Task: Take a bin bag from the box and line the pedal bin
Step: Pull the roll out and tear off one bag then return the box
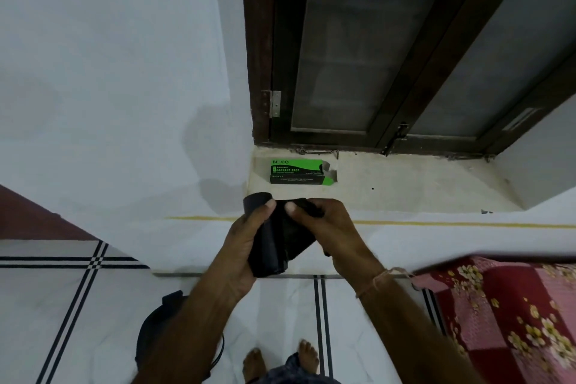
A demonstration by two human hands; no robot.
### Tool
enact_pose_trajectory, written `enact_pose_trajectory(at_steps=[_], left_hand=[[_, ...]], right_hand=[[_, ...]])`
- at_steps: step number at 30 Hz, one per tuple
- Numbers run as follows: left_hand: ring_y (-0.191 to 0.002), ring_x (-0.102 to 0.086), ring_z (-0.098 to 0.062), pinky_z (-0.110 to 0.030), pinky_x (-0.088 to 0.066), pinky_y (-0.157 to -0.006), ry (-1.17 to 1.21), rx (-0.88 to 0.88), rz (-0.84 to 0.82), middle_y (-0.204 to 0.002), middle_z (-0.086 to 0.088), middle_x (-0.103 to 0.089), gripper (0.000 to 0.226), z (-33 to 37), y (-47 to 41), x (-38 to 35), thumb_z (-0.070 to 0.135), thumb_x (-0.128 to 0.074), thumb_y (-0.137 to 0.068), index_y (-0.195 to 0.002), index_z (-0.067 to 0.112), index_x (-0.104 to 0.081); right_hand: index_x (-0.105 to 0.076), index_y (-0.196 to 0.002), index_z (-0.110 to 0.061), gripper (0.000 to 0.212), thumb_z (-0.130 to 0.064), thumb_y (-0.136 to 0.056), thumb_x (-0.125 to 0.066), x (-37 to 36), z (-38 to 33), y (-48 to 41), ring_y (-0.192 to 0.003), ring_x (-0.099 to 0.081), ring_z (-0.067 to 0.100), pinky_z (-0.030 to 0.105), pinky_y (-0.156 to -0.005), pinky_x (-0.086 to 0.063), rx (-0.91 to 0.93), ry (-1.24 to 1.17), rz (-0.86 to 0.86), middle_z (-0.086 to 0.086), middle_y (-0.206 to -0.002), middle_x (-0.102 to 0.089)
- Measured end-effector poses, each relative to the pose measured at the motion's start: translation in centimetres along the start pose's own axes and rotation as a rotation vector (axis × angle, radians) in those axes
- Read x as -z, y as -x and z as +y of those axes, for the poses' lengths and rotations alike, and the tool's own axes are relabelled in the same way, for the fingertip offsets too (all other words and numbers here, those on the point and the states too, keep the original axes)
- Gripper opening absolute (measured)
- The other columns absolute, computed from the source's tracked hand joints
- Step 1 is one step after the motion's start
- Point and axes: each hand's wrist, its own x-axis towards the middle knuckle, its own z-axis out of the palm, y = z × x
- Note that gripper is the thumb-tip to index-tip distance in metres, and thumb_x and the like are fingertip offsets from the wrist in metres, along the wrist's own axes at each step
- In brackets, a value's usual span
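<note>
The window [405, 50], dark-framed with frosted panes, fills the wall above a pale sill [405, 184]. Below the window and off to its right lies a red floral bedspread [505, 315]. Below it to the left, partly hidden behind the left forearm, a dark rounded object [156, 330] stands on the tiled floor [62, 305]; I cannot tell whether it is the pedal bin. Just under the window, in front of the sill's edge, both hands grip a black bin bag [277, 243], a matte, creased roll partly unfurled. The left hand [246, 243] clenches its lower part, thumb on top; the right hand [324, 227] pinches the loose upper edge. On the sill, near the window's left corner, rests the green-and-black box [297, 171], its right end flap open.
</note>
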Motion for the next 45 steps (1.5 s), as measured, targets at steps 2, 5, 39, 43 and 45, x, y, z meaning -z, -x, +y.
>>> enact_pose_trajectory(at_steps=[2,5,39,43,45], left_hand=[[-0.115,-0.070,-0.032,-0.045,-0.055,-0.097,0.009,0.003,-0.001,-0.126,-0.017,-0.072,0.043,0.1,-0.1,-0.4,0.038,-0.065,-0.094,-0.129,0.013,-0.070],[-0.104,-0.072,-0.028,-0.037,-0.057,-0.083,0.028,0.019,0.002,-0.125,-0.017,-0.073,0.041,0.1,-0.5,-1.3,0.035,-0.063,-0.094,-0.127,0.013,-0.071],[-0.120,-0.067,-0.035,-0.046,-0.054,-0.101,0.030,-0.018,0.120,-0.129,-0.018,-0.071,0.047,-3.5,-4.4,-7.9,0.041,-0.058,-0.098,-0.133,0.010,-0.066],[-0.124,-0.065,-0.033,-0.045,-0.049,-0.108,0.041,-0.016,0.125,-0.132,-0.016,-0.070,0.049,-3.8,-4.5,-8.2,0.041,-0.059,-0.097,-0.136,0.012,-0.064],[-0.118,-0.069,-0.031,-0.044,-0.052,-0.103,0.030,-0.012,0.130,-0.128,-0.014,-0.072,0.046,-3.8,-4.3,-8.7,0.041,-0.059,-0.097,-0.134,0.014,-0.065]], right_hand=[[-0.072,-0.086,-0.005,0.026,-0.027,-0.097,-0.068,0.4,0.7,-0.6,-0.046,-0.051,0.004,0.014,-0.040,-0.035,-0.015,-0.045,0.066,-0.006,-0.058,-0.062],[-0.068,-0.106,0.001,0.030,-0.027,-0.105,-0.058,1.4,1.3,-1.3,-0.049,-0.045,0.022,0.027,-0.044,-0.033,-0.060,-0.179,0.084,0.015,-0.070,-0.061],[-0.073,-0.103,-0.005,0.026,-0.028,-0.102,-0.062,9.6,3.1,-5.1,-0.080,-0.069,0.031,0.044,-0.068,-0.049,-0.108,-0.197,-0.073,0.011,-0.088,-0.075],[-0.071,-0.097,-0.010,0.019,-0.012,-0.105,-0.054,10.0,3.1,-5.4,-0.083,-0.068,0.027,0.034,-0.068,-0.056,-0.090,-0.233,-0.036,0.011,-0.090,-0.073],[-0.073,-0.102,-0.010,0.025,-0.012,-0.107,-0.049,9.9,2.7,-5.2,-0.091,-0.069,0.028,0.033,-0.068,-0.058,-0.118,-0.274,-0.013,0.015,-0.099,-0.076]])
